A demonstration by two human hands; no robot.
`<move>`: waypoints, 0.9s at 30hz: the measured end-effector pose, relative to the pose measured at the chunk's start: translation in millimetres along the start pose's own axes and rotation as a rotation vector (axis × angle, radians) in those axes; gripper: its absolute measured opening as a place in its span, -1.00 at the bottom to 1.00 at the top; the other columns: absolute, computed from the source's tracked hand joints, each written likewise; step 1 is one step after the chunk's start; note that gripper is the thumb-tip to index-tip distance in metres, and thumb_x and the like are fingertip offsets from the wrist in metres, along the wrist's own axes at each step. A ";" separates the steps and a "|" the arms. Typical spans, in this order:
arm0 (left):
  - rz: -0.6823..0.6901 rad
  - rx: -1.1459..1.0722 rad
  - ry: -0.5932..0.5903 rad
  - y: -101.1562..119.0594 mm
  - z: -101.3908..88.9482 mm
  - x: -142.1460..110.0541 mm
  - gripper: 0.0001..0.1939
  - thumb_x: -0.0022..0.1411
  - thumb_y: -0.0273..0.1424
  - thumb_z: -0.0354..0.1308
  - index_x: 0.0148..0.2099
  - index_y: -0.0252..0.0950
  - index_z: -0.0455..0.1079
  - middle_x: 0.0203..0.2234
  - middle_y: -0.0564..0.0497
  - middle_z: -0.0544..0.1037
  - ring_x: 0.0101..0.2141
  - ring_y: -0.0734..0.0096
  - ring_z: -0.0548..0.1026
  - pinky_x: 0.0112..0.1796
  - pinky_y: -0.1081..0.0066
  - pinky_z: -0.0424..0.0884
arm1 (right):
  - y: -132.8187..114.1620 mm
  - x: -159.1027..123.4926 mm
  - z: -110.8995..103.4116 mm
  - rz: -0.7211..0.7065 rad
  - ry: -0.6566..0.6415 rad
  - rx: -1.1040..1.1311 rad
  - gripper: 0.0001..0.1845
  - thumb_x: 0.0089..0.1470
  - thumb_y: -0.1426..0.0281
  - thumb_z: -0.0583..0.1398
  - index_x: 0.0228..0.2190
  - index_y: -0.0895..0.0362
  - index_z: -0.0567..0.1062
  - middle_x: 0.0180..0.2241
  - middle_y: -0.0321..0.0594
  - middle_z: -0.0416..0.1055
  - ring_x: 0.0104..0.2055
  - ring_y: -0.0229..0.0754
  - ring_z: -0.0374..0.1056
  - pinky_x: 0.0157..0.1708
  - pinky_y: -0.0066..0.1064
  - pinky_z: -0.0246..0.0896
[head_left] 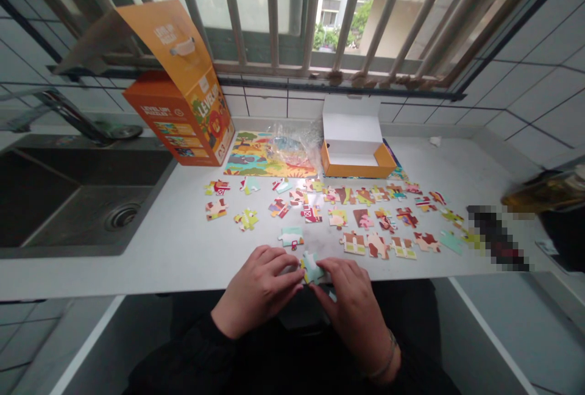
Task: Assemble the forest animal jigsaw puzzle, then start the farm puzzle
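Observation:
At the counter's front edge, both hands meet around a light blue, white and yellow jigsaw puzzle piece. My left hand grips its left side, thumb and fingers pressed together. From the other side, my right hand pinches it between thumb and fingers. I cannot tell whether it is one piece or two joined. Just beyond lies a pale blue puzzle piece with a small red picture on it. Rows of loose puzzle pieces spread across the counter, mostly to the right, with fewer at the left, such as a green one.
A tall orange puzzle box with its lid raised stands at the back left, beside the sink. A picture sheet lies under clear plastic wrap. An open, shallow box is behind the pieces. A blurred bottle stands right.

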State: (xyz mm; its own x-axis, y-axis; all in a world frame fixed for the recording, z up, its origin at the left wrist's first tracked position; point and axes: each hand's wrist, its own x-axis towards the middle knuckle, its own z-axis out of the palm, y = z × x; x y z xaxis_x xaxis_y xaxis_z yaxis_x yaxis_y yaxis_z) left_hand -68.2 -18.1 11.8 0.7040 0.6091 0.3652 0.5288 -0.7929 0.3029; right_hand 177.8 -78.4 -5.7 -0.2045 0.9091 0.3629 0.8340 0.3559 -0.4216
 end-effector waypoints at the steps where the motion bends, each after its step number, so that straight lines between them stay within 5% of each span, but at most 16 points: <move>1: 0.000 -0.007 0.009 -0.5 0.8 -0.6 -0.78 0.50 -0.35 0.24 0.14 -0.06 0.52 0.07 0.03 0.61 0.06 0.18 0.51 0.08 0.06 0.41 | 1.2 -0.3 -0.6 -0.005 -0.005 0.009 -0.67 0.35 0.38 0.32 0.10 0.05 0.47 -0.01 -0.10 0.60 0.04 0.05 0.49 0.03 -0.11 0.35; 9: 0.029 -0.013 0.013 -5.9 8.0 -1.6 -0.92 0.54 -0.30 0.22 -0.01 -0.17 0.43 0.31 0.08 0.50 0.23 0.18 0.47 0.15 0.05 0.40 | 3.2 4.2 -4.0 -0.044 -0.062 0.161 -0.56 0.26 0.58 0.24 0.12 0.03 0.44 0.01 -0.14 0.59 0.05 0.02 0.49 0.07 -0.08 0.39; 18: -0.022 -0.104 0.032 -8.9 3.8 -2.6 -0.87 0.51 -0.36 0.26 0.04 -0.17 0.41 0.14 0.04 0.58 0.12 0.27 0.49 0.13 0.17 0.40 | 9.7 17.1 -9.6 -0.116 -0.077 0.233 -0.57 0.32 0.52 0.24 0.17 0.01 0.45 0.12 -0.08 0.54 0.17 0.01 0.47 0.17 -0.08 0.46; 22: -0.080 0.025 0.116 -31.4 -9.2 -24.1 -0.74 0.52 -0.33 0.26 0.18 -0.19 0.41 0.16 -0.04 0.58 0.15 0.23 0.49 0.16 0.16 0.39 | 52.0 22.4 -39.6 0.041 0.095 0.079 -0.69 0.40 0.35 0.22 0.13 0.05 0.49 0.08 -0.02 0.56 0.16 0.05 0.48 0.20 -0.02 0.42; 27: -0.156 0.160 0.145 -70.1 -27.2 -61.1 -0.68 0.51 -0.19 0.27 0.18 -0.20 0.43 0.15 -0.09 0.58 0.11 0.13 0.52 0.12 0.13 0.41 | 149.6 23.5 -99.4 0.366 0.220 -0.333 -0.67 0.37 0.21 0.18 -0.02 0.16 0.57 -0.07 0.07 0.62 -0.05 0.15 0.52 0.04 0.01 0.42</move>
State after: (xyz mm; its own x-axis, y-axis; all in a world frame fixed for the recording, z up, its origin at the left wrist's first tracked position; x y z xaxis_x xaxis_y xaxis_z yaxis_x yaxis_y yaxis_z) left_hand -161.2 0.9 -7.8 0.5389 0.7115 0.4510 0.7020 -0.6752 0.2265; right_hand 348.8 -25.3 22.3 0.2127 0.8811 0.4223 0.9552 -0.0965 -0.2798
